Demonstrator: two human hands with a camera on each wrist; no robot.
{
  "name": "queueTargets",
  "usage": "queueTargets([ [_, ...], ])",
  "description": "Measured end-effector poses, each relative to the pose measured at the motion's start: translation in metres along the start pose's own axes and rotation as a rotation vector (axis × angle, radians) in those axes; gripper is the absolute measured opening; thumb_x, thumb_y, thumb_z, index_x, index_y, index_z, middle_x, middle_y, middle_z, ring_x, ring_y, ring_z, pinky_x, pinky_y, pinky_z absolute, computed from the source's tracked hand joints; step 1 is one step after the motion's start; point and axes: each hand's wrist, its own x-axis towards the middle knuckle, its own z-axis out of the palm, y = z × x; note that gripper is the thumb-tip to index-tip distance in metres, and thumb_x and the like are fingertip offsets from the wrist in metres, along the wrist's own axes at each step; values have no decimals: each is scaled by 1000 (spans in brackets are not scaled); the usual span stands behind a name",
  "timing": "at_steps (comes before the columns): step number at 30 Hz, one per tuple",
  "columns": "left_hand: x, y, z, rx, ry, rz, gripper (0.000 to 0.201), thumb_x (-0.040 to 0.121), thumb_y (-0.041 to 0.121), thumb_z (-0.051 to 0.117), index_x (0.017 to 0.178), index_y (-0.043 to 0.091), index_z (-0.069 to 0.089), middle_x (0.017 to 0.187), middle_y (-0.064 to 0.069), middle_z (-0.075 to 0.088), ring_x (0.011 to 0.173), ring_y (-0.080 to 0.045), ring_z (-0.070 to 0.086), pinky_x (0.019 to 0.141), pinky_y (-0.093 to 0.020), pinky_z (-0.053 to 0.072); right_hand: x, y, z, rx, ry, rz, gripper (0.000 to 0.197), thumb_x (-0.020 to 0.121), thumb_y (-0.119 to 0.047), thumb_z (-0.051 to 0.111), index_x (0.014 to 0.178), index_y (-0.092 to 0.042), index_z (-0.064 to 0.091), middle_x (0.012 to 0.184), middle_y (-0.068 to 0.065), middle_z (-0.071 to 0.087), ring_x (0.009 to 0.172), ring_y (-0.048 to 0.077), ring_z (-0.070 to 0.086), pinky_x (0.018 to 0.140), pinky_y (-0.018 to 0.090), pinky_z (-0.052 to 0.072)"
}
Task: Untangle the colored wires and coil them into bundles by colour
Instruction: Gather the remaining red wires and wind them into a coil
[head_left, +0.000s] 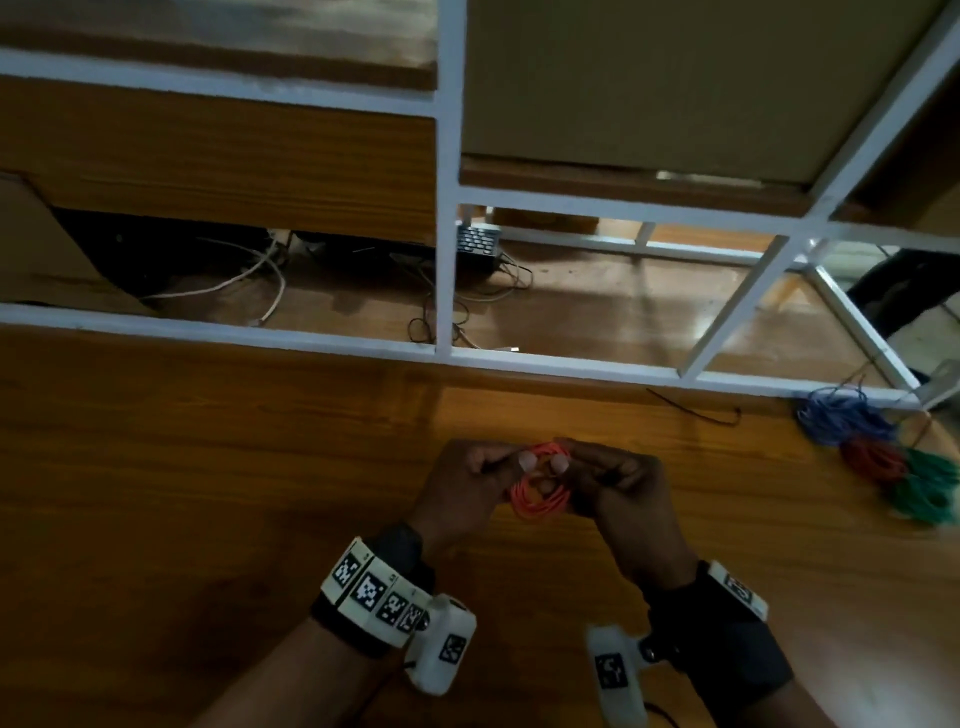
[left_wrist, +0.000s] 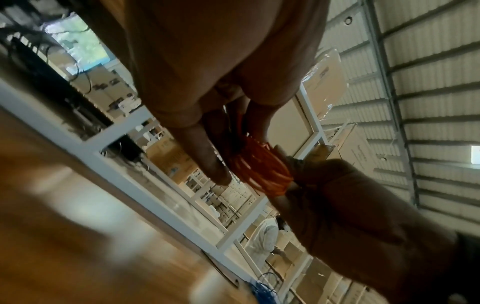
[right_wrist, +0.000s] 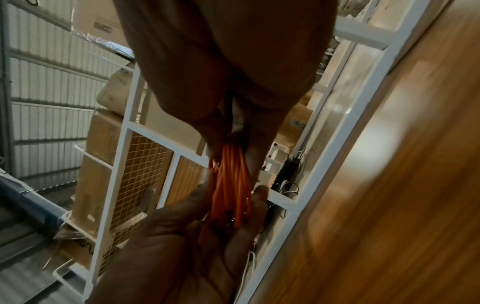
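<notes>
Above a wooden table (head_left: 208, 467), the left hand (head_left: 462, 483) and right hand (head_left: 618, 483) pinch an orange wire coil (head_left: 537, 499) between them; blue (head_left: 841, 415), red (head_left: 872, 457) and green bundles (head_left: 924, 488) lie far right.

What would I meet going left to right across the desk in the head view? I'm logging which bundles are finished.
Left hand → orange coil, held between both hands → right hand → blue wire bundle → red coil → green coils.
</notes>
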Motion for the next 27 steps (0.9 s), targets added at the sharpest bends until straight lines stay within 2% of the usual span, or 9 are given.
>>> queueTargets([
  [3, 10, -1, 22, -47, -45, -60, 34, 87, 35, 67, 114, 15, 73, 101, -5, 76, 95, -22, 73, 87, -46, 58, 1, 3, -25, -31, -24, 62, 19, 93, -13, 73, 110, -8, 79, 95, 15, 79, 79, 25, 77, 69, 41, 64],
  [5, 18, -3, 38, 6, 31, -42, 22, 84, 38, 67, 102, 31, 77, 90, 8, 77, 87, -13, 74, 79, -36, 61, 12, 9, -52, -142, -21, 93, 18, 91, -25, 76, 105, -14, 81, 91, 12, 80, 80, 22, 76, 67, 38, 63],
  [7, 28, -5, 52, 60, 126, -6, 16, 88, 35, 67, 85, 48, 75, 83, 17, 75, 81, -4, 72, 72, -26, 59, 34, 19, -95, -299, 92, 38, 16, 89, -33, 79, 94, -19, 82, 82, 6, 79, 73, 14, 73, 63, 34, 60],
  [10, 46, -7, 68, 178, 279, -36, 12, 92, 30, 65, 98, 30, 76, 86, 3, 76, 64, -2, 68, 53, -16, 50, 82, 38, -175, -613, 250, -42, 8, 90, -27, 79, 83, -24, 80, 79, -10, 75, 73, 6, 71, 72, 37, 61],
  [12, 60, -8, 82, 230, 311, -46, 19, 94, 27, 64, 104, 14, 75, 88, -6, 74, 59, -1, 64, 46, -10, 43, 112, 45, -214, -769, 268, 6, 9, 91, -24, 77, 83, -24, 81, 83, -3, 76, 79, 14, 72, 78, 42, 61],
  [15, 80, -12, 101, 205, 354, -83, 21, 95, 22, 62, 108, 8, 72, 99, -9, 72, 75, -10, 62, 50, -9, 45, 147, 52, -243, -1013, 172, 92, 14, 94, -24, 72, 99, -15, 82, 101, 11, 77, 95, 30, 71, 81, 39, 56],
  [19, 104, -23, 117, 234, 430, -130, 18, 94, 26, 64, 108, 19, 74, 101, 4, 73, 83, -2, 64, 64, -14, 53, 181, 61, -263, -1166, 180, 126, 23, 95, -27, 70, 114, -16, 78, 115, 11, 74, 102, 32, 69, 84, 38, 56],
  [22, 110, -33, 125, 219, 463, -161, 11, 93, 26, 64, 93, 34, 72, 90, 18, 71, 81, 5, 64, 76, -25, 56, 200, 64, -265, -1285, 118, 121, 20, 94, -25, 69, 110, -15, 77, 106, 12, 74, 91, 32, 70, 79, 39, 59],
  [27, 110, -43, 134, 256, 453, -114, 21, 92, 29, 66, 109, 21, 74, 98, 8, 75, 89, -3, 69, 79, -29, 59, 213, 67, -267, -1398, -39, 160, 15, 86, -28, 75, 98, -18, 76, 90, 8, 74, 72, 25, 69, 71, 39, 63],
])
